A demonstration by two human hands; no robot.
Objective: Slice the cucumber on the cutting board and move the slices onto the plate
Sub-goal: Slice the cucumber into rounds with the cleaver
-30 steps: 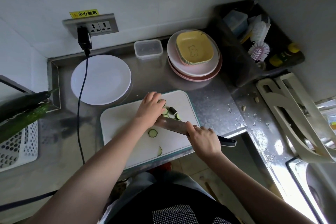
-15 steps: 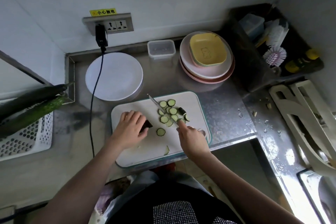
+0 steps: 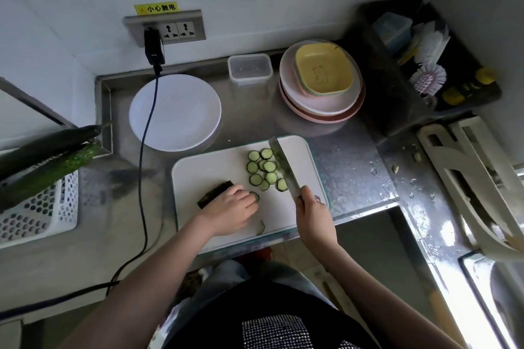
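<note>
Fingers (image 3: pixel 241 195) of left hand (image 3: pixel 226 211) hold cucumber stub (image 3: pixel 215 193); right hand (image 3: pixel 313 211) grips knife (image 3: pixel 283 167). Slices (image 3: pixel 263 170) cut, plate (image 3: pixel 175 112) bare, transfer pending.

Knife (image 3: pixel 283 167) swung to right of slices (image 3: pixel 263 170); left hand (image 3: pixel 229 212) drew cucumber piece (image 3: pixel 215 193) leftward, clear of pile.

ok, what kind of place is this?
Most likely a small home kitchen: a steel counter with a cutting board of cucumber slices, stacked plates by the wall, and dish brushes in a rack by what looks like a sink.
</note>
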